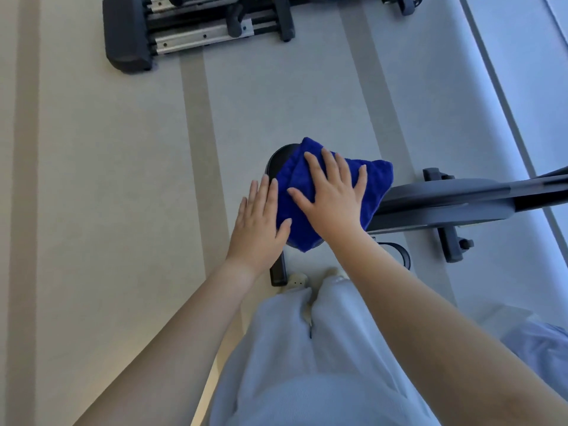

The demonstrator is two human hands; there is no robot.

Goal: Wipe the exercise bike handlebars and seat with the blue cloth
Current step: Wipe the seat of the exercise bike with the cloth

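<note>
The folded blue cloth [376,182] lies over the black bike seat [281,156], covering most of it; only the seat's far left rim shows. My right hand [333,195] lies flat on the cloth with fingers spread, pressing it onto the seat. My left hand [258,222] rests flat at the seat's left edge, its thumb touching the cloth's side. The bike's grey frame [445,201] runs off to the right. The handlebars are out of view.
The bike's base bar with feet [448,238] sits right of the seat, and its rear foot [278,272] below it. Another dark exercise machine [190,29] stands on the pale striped floor at the top. My pale trousers and shoes fill the bottom centre.
</note>
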